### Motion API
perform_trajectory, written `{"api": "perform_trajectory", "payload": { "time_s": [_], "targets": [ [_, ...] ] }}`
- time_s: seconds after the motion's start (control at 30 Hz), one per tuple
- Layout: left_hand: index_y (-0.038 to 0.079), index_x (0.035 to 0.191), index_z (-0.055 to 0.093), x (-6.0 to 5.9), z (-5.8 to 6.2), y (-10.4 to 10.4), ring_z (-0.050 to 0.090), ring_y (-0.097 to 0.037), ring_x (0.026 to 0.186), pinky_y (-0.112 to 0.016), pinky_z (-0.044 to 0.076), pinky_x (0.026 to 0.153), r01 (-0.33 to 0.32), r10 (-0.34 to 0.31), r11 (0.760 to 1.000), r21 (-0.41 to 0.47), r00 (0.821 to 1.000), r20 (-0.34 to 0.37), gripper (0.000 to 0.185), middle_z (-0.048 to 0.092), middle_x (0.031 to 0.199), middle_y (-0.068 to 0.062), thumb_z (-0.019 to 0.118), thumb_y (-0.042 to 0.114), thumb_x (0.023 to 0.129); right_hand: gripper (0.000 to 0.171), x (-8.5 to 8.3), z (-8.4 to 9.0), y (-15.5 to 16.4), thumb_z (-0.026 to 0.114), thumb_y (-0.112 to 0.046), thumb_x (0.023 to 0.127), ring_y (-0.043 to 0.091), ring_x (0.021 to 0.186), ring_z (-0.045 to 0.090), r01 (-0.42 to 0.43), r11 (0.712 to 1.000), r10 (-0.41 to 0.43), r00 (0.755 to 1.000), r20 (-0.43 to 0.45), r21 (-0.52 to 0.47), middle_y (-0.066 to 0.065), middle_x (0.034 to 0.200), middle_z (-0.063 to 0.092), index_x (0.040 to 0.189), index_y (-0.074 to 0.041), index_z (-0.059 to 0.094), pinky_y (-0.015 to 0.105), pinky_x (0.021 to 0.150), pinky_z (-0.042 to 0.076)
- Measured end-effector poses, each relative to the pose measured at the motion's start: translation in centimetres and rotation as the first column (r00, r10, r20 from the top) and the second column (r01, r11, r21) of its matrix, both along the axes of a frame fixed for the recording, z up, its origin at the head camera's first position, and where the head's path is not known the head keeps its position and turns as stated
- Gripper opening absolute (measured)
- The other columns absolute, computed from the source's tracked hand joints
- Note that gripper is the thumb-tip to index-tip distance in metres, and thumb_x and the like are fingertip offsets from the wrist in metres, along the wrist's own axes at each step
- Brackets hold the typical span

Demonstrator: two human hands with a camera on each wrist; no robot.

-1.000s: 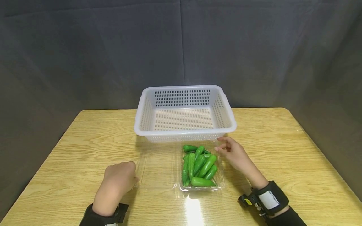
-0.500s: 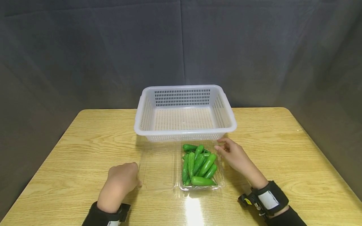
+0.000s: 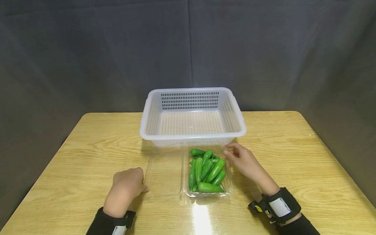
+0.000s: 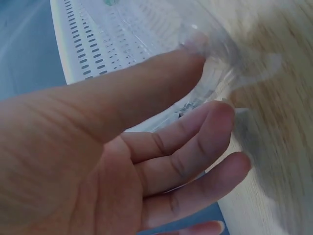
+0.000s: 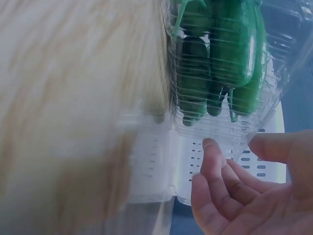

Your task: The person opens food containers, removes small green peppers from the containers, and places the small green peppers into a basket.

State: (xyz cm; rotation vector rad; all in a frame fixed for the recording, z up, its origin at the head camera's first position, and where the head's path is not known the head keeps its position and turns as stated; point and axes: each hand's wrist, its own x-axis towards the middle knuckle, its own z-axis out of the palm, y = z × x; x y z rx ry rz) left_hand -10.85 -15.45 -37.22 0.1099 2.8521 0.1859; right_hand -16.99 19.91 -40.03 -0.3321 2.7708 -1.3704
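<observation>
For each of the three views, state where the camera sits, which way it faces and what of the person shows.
Head: above, facing forward and down at the table, basket and clamshell of peppers; both hands and sleeves show.
Left wrist: beside the left hand, facing its fingers on the clear lid.
Right wrist: under the right hand, facing the peppers through the clamshell wall.
All three share the basket.
</observation>
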Motion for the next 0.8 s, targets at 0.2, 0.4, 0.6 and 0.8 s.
{"api": "perform_trajectory", "payload": {
  "time_s": [0.2, 0.4, 0.6, 0.8],
  "targets": [
    [0.006, 0.085, 0.068, -0.2, 0.1, -0.2, 0.051, -0.015, 0.057, -0.033, 0.047, 0.055, 0.011, -0.011, 1.000, -0.001, 0.999, -0.045, 0.029, 0.059, 0.063, 0.001, 0.080, 0.032, 0.082, 0.036, -0.1, 0.4, 0.5, 0.059, -0.017, 0.100, 0.025, 0.075, 0.065, 0.003, 1.000, -0.003, 1.000, 0.003, 0.001, 0.014, 0.090, 0.067, 0.128, 0.007, 0.055, 0.030, 0.061, 0.052],
    [0.008, 0.095, 0.067, -0.7, 0.1, 0.3, 0.053, -0.012, 0.061, -0.031, 0.048, 0.054, 0.089, -0.055, 0.985, 0.146, 0.974, -0.219, 0.022, 0.063, 0.075, 0.003, 0.074, 0.029, 0.090, 0.032, -0.2, 0.9, 1.4, 0.059, -0.017, 0.101, 0.025, 0.083, 0.064, 0.014, 0.996, -0.007, 0.997, -0.079, 0.089, 0.017, 0.098, 0.068, 0.126, 0.004, 0.060, 0.034, 0.068, 0.052],
    [0.020, 0.095, 0.067, -1.1, -0.2, 1.5, 0.056, -0.008, 0.073, -0.030, 0.048, 0.064, 0.225, -0.137, 0.919, 0.324, 0.952, -0.273, 0.010, 0.062, 0.086, 0.010, 0.068, 0.029, 0.095, 0.027, -0.3, 1.5, 2.1, 0.059, -0.013, 0.100, 0.027, 0.086, 0.065, -0.040, 0.984, 0.068, 0.985, -0.158, 0.171, 0.019, 0.109, 0.068, 0.121, 0.004, 0.063, 0.040, 0.072, 0.055],
    [0.028, 0.098, 0.068, -1.1, -0.5, 2.5, 0.060, -0.008, 0.092, -0.036, 0.051, 0.079, 0.319, -0.196, 0.821, 0.474, 0.936, -0.291, 0.005, 0.064, 0.095, 0.018, 0.070, 0.029, 0.093, 0.026, 0.0, 1.9, 2.1, 0.061, -0.010, 0.099, 0.026, 0.090, 0.063, -0.092, 0.958, 0.152, 0.966, -0.209, 0.271, 0.011, 0.107, 0.070, 0.121, 0.003, 0.064, 0.044, 0.078, 0.054]
  ]
}}
